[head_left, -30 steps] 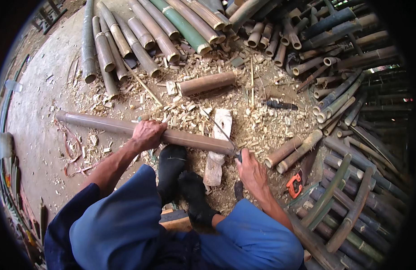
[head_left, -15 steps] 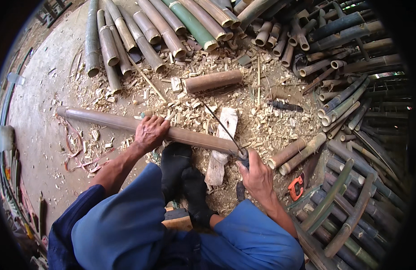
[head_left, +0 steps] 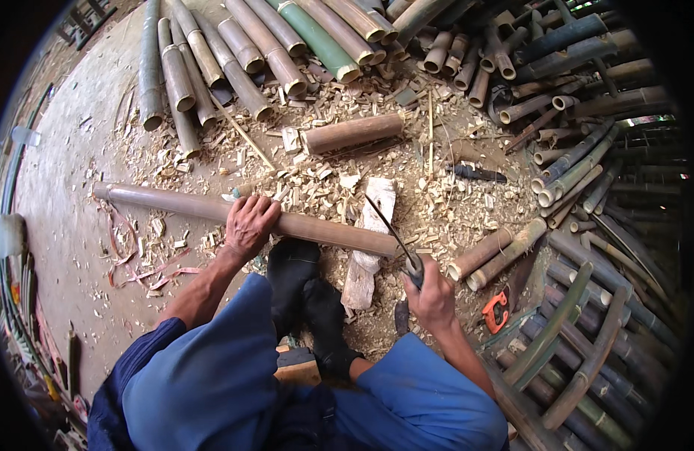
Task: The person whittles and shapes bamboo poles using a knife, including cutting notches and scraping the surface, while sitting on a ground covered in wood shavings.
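Note:
A long brown bamboo pole (head_left: 335, 234) lies slantwise in front of me, from the left down to the right. My left hand (head_left: 250, 223) is wrapped over its middle from above. Near the pole's right end my right hand (head_left: 433, 295) grips the dark handle of a knife (head_left: 389, 222). Its long dark blade slants up and left across the pole's end; whether it touches the bamboo I cannot tell. Under the pole's right part lies a pale, worn wood block (head_left: 359, 279). My dark-socked feet (head_left: 293, 264) are just below the pole.
Pale wood chips (head_left: 328, 180) cover the ground. A short bamboo piece (head_left: 354, 134) lies beyond the pole. Bamboo poles (head_left: 272, 49) are laid out at the far side, with more stacked (head_left: 587, 68) at right. An orange-handled saw (head_left: 495, 313) and a dark sheath-like object (head_left: 478, 174) lie right.
The knife has turned in my right hand, its tip swinging right and down and its blade looking shorter. My right hand has shifted slightly right and down. The left hand stays on the pole.

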Action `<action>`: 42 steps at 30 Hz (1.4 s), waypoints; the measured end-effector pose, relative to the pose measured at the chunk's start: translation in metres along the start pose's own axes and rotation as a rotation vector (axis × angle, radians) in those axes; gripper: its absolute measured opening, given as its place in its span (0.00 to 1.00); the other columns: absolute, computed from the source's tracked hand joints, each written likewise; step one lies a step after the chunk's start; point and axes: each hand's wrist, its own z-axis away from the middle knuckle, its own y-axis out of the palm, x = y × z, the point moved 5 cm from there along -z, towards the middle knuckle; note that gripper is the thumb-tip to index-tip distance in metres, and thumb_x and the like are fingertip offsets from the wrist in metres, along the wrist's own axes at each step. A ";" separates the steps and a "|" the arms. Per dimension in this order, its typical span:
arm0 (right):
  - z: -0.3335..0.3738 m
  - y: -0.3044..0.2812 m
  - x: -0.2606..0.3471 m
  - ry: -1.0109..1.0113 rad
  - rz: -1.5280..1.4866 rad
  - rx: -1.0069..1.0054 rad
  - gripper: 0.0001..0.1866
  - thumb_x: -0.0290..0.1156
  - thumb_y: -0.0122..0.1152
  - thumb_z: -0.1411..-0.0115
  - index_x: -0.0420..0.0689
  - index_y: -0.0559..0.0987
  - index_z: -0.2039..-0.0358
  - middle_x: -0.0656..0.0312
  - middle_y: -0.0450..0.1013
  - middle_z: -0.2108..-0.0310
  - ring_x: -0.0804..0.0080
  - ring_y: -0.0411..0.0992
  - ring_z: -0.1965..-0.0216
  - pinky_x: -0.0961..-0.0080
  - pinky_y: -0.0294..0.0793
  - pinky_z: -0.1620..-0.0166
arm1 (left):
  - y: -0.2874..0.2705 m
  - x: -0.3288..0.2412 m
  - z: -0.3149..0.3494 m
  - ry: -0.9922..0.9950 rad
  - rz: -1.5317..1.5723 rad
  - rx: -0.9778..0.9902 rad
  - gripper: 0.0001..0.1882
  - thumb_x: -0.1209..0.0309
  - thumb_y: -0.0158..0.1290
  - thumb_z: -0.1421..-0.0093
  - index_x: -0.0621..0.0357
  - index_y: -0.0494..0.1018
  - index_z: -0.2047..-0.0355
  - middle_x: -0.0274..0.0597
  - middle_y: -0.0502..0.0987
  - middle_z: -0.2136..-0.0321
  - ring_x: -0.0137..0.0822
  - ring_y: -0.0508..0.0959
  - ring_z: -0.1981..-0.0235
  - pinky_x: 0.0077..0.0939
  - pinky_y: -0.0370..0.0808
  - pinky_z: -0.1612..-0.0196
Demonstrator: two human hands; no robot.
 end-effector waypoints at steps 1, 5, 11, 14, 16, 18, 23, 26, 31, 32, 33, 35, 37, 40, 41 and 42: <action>0.015 0.019 -0.036 0.155 0.105 0.177 0.15 0.30 0.62 0.31 0.36 0.68 0.53 0.49 0.74 0.76 0.58 0.77 0.80 0.59 0.74 0.80 | 0.001 -0.004 -0.003 -0.011 0.014 0.016 0.14 0.70 0.56 0.44 0.51 0.75 0.56 0.39 0.76 0.59 0.41 0.77 0.55 0.39 0.71 0.48; 0.015 0.037 -0.087 0.399 0.220 0.439 0.15 0.34 0.59 0.29 0.37 0.67 0.53 0.48 0.76 0.76 0.55 0.77 0.80 0.57 0.74 0.79 | -0.011 -0.005 -0.018 -0.002 0.099 0.287 0.22 0.68 0.65 0.54 0.54 0.74 0.56 0.43 0.76 0.62 0.43 0.77 0.54 0.40 0.71 0.47; 0.005 0.008 -0.027 0.378 0.111 0.306 0.19 0.39 0.62 0.30 0.37 0.67 0.53 0.41 0.77 0.72 0.43 0.79 0.74 0.50 0.77 0.70 | 0.019 0.022 -0.052 0.092 0.271 0.924 0.22 0.60 0.73 0.60 0.54 0.82 0.66 0.45 0.83 0.73 0.45 0.83 0.70 0.41 0.79 0.65; 0.009 0.002 -0.022 0.415 0.076 0.298 0.22 0.39 0.63 0.31 0.36 0.67 0.49 0.39 0.78 0.69 0.37 0.79 0.72 0.48 0.77 0.70 | 0.022 0.021 -0.063 0.097 0.164 0.858 0.15 0.68 0.67 0.54 0.52 0.84 0.63 0.46 0.84 0.71 0.46 0.85 0.68 0.42 0.80 0.65; 0.009 0.000 -0.013 0.397 0.047 0.265 0.23 0.38 0.63 0.31 0.35 0.67 0.47 0.39 0.78 0.68 0.38 0.79 0.72 0.49 0.77 0.70 | 0.012 0.022 -0.073 0.048 0.125 0.797 0.08 0.71 0.64 0.48 0.52 0.83 0.66 0.43 0.84 0.72 0.41 0.85 0.69 0.40 0.82 0.68; 0.004 0.001 -0.002 0.363 -0.003 0.239 0.23 0.37 0.63 0.31 0.35 0.67 0.46 0.38 0.78 0.66 0.40 0.80 0.72 0.51 0.78 0.71 | 0.017 0.028 -0.067 0.087 0.098 0.732 0.09 0.71 0.64 0.49 0.51 0.82 0.66 0.42 0.84 0.72 0.41 0.85 0.69 0.41 0.82 0.66; 0.008 0.002 0.013 0.203 0.082 0.103 0.22 0.38 0.61 0.30 0.35 0.66 0.47 0.41 0.78 0.66 0.49 0.81 0.73 0.59 0.80 0.74 | 0.013 0.021 -0.072 0.076 0.078 0.726 0.09 0.70 0.63 0.49 0.50 0.82 0.66 0.43 0.84 0.71 0.42 0.86 0.67 0.42 0.82 0.63; 0.038 0.047 -0.057 0.572 0.340 0.531 0.17 0.37 0.56 0.27 0.36 0.66 0.51 0.45 0.76 0.71 0.58 0.79 0.75 0.59 0.77 0.78 | 0.013 0.017 -0.076 0.059 0.092 0.731 0.08 0.70 0.62 0.47 0.51 0.82 0.65 0.43 0.84 0.71 0.44 0.85 0.67 0.43 0.82 0.62; -0.004 0.005 0.003 0.511 0.071 0.375 0.18 0.36 0.60 0.29 0.36 0.68 0.50 0.43 0.78 0.68 0.47 0.81 0.72 0.55 0.80 0.72 | 0.010 0.024 -0.054 0.097 0.078 0.462 0.06 0.71 0.58 0.46 0.54 0.77 0.66 0.44 0.81 0.70 0.45 0.84 0.63 0.43 0.79 0.53; -0.007 -0.005 0.019 0.342 0.047 0.219 0.18 0.36 0.61 0.29 0.37 0.68 0.50 0.44 0.77 0.69 0.48 0.80 0.73 0.56 0.79 0.73 | 0.003 0.019 -0.054 0.066 0.075 0.448 0.06 0.72 0.58 0.46 0.56 0.75 0.68 0.45 0.80 0.68 0.45 0.83 0.59 0.42 0.77 0.49; -0.008 -0.012 0.032 0.171 0.024 0.063 0.17 0.35 0.61 0.30 0.38 0.68 0.50 0.45 0.77 0.69 0.48 0.80 0.74 0.56 0.79 0.73 | 0.004 0.017 -0.054 0.073 0.076 0.447 0.06 0.71 0.58 0.46 0.56 0.75 0.67 0.45 0.80 0.67 0.45 0.83 0.59 0.42 0.77 0.49; -0.003 -0.003 0.023 0.181 0.018 0.046 0.14 0.35 0.61 0.29 0.41 0.68 0.54 0.45 0.76 0.70 0.55 0.79 0.76 0.55 0.78 0.75 | 0.003 0.016 -0.056 0.077 0.077 0.434 0.06 0.71 0.58 0.46 0.56 0.75 0.67 0.46 0.80 0.67 0.45 0.83 0.58 0.43 0.77 0.50; 0.024 0.037 -0.030 0.415 0.020 0.255 0.13 0.36 0.61 0.29 0.42 0.68 0.57 0.44 0.77 0.70 0.55 0.80 0.75 0.54 0.78 0.75 | 0.003 0.015 -0.058 0.082 0.077 0.440 0.06 0.71 0.58 0.45 0.56 0.75 0.67 0.46 0.80 0.67 0.45 0.83 0.58 0.43 0.77 0.50; 0.033 0.042 -0.065 0.534 0.260 0.474 0.15 0.38 0.59 0.29 0.41 0.66 0.57 0.41 0.78 0.69 0.48 0.81 0.73 0.53 0.77 0.74 | 0.007 0.017 -0.057 0.102 0.056 0.408 0.06 0.71 0.57 0.45 0.56 0.75 0.66 0.46 0.80 0.67 0.45 0.83 0.58 0.42 0.77 0.50; 0.031 0.032 -0.055 0.520 0.247 0.492 0.15 0.38 0.59 0.29 0.41 0.66 0.57 0.41 0.77 0.69 0.48 0.81 0.74 0.53 0.77 0.75 | 0.008 0.016 -0.052 0.111 0.051 0.408 0.07 0.71 0.57 0.45 0.56 0.75 0.66 0.46 0.80 0.66 0.45 0.83 0.58 0.42 0.77 0.50; 0.021 0.023 -0.040 0.436 0.188 0.390 0.16 0.37 0.61 0.30 0.40 0.67 0.55 0.41 0.78 0.70 0.47 0.81 0.73 0.55 0.77 0.74 | 0.006 0.018 -0.050 0.125 0.045 0.368 0.07 0.71 0.57 0.45 0.56 0.74 0.65 0.45 0.79 0.67 0.44 0.82 0.59 0.41 0.76 0.51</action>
